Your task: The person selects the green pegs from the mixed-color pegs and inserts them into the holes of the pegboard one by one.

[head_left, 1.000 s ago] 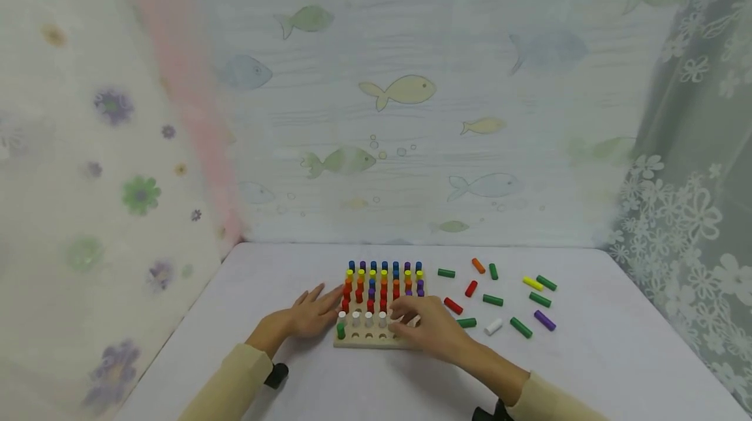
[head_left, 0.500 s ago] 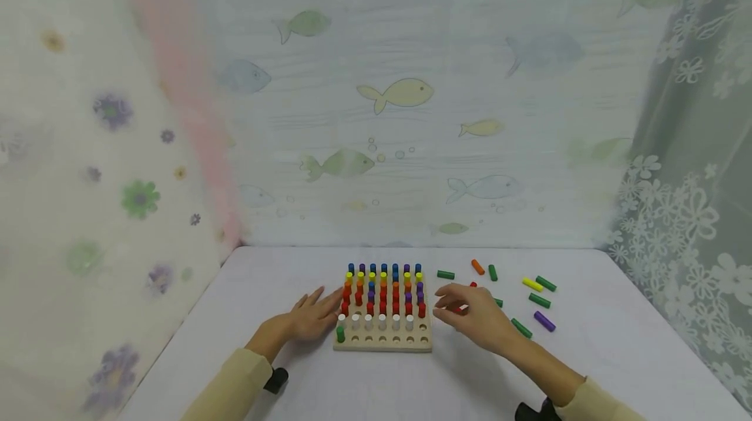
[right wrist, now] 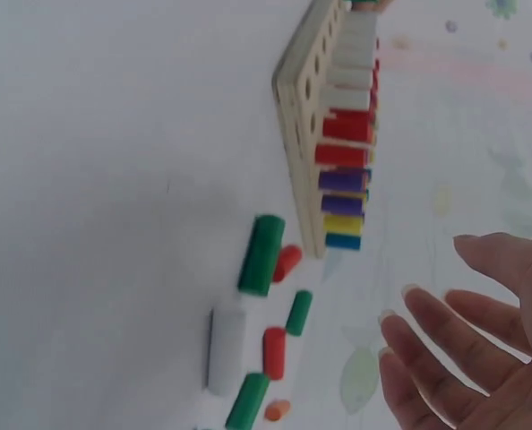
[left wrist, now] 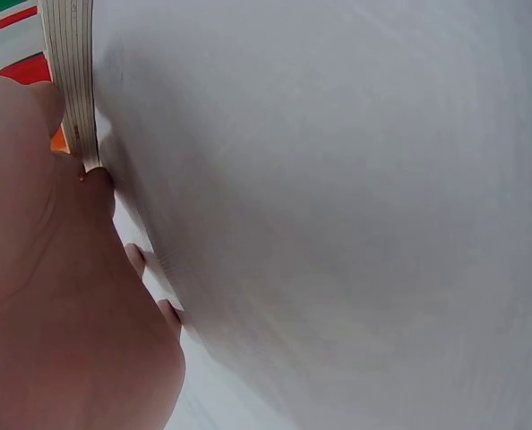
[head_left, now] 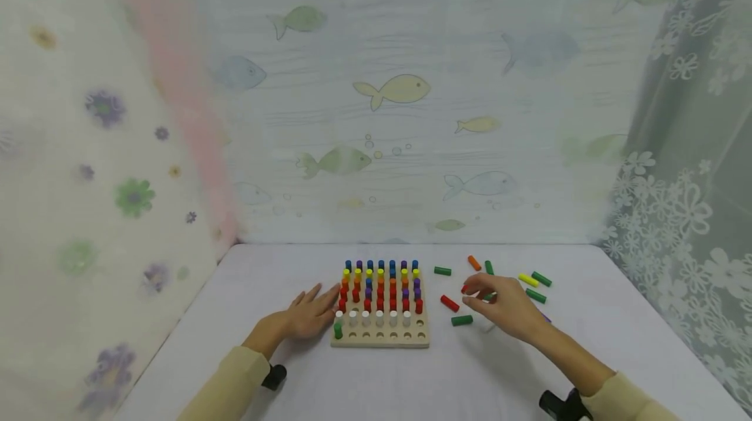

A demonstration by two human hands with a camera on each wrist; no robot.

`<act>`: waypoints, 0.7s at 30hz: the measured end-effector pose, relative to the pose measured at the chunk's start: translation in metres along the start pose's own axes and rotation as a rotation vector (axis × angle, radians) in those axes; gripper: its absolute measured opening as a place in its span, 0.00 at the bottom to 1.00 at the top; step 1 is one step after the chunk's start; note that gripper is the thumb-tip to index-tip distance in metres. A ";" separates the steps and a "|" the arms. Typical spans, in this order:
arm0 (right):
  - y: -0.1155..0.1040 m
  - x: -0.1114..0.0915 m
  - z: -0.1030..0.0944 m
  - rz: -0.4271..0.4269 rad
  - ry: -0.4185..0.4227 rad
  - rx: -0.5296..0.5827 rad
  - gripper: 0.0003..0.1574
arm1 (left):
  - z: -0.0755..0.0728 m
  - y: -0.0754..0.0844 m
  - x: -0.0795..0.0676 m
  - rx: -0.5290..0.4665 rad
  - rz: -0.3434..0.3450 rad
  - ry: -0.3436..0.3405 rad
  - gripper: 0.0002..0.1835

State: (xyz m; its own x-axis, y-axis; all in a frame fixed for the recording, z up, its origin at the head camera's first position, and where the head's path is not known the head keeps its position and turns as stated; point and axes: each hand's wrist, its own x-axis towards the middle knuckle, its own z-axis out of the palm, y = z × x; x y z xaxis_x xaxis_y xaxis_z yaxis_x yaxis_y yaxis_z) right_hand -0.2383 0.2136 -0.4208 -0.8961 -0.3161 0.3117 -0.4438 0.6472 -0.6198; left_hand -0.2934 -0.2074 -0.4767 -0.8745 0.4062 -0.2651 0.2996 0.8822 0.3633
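A wooden pegboard (head_left: pixel 382 344) stands on the table, filled with upright coloured pegs in rows. Toward its front runs a row of white pegs (head_left: pixel 379 318), with an empty hole at the row's right end. One green peg (head_left: pixel 337 330) stands in the front-left corner. My left hand (head_left: pixel 309 315) lies with fingers spread against the board's left side. To the right of the board, my right hand (head_left: pixel 506 307) hovers over loose pegs, fingers apart and holding nothing. Beneath it lies a white peg (right wrist: pixel 226 351), mostly hidden in the head view.
Loose pegs lie scattered right of the board: a red peg (head_left: pixel 449 303), a green peg (head_left: pixel 461 320), an orange peg (head_left: pixel 474 262), a yellow peg (head_left: pixel 528 280) and several more green ones. Fish-patterned curtain (head_left: pixel 376 114) hangs behind the table.
My right hand has moved right, from the board's white row to above the loose pegs. White pegs it covered now show in the board. The left hand stays put.
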 end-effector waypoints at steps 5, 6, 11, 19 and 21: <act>0.010 -0.004 -0.014 0.051 0.024 -0.024 0.17 | -0.003 0.001 -0.002 -0.017 0.004 -0.006 0.34; 0.012 -0.005 -0.017 0.056 0.029 -0.030 0.18 | -0.004 0.001 -0.002 -0.021 0.007 -0.005 0.34; 0.024 -0.009 -0.028 0.082 0.053 -0.060 0.19 | -0.002 0.000 -0.003 -0.024 -0.003 -0.015 0.34; 0.045 -0.010 -0.054 0.157 0.141 -0.105 0.22 | -0.007 0.003 0.000 0.000 -0.009 -0.028 0.34; 0.051 -0.010 -0.059 0.169 0.139 -0.109 0.22 | -0.007 0.003 0.000 -0.001 -0.015 -0.035 0.34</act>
State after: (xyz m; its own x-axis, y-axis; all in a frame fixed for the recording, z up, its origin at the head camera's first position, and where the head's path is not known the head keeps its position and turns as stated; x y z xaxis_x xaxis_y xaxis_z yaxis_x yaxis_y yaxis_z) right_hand -0.2518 0.2910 -0.4132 -0.9447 -0.1031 0.3113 -0.2777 0.7564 -0.5922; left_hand -0.2952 -0.2058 -0.4697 -0.8649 0.4010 -0.3021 0.2859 0.8880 0.3602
